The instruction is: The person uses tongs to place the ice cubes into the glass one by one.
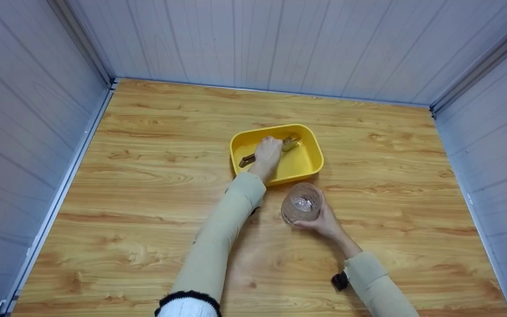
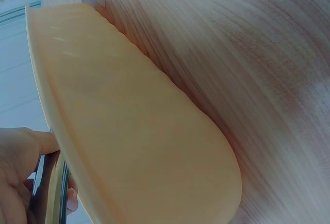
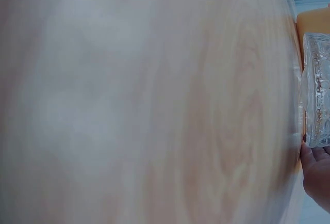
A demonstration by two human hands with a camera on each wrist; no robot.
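Note:
My left hand (image 1: 269, 152) reaches into a yellow plastic basin (image 1: 275, 179) and grips shiny brown tongs (image 1: 247, 160) by the middle. Their far end lies by a yellow-green piece (image 1: 289, 145), whose kind is unclear. In the left wrist view, the tongs (image 2: 56, 190) show as parallel glossy strips between thumb and fingers, beside the basin's wall. My right hand (image 1: 326, 220) holds a clear textured glass cup (image 1: 302, 204) in front of the basin, thumb on the near side and fingers on the right. In the right wrist view, the cup (image 3: 318, 92) appears at the right edge.
The basin stands on a wood-grain tabletop (image 1: 156, 189). Pale panelled walls (image 1: 253, 44) enclose it at the back and on both sides. A small black object (image 1: 339, 281) is at the right sleeve's cuff.

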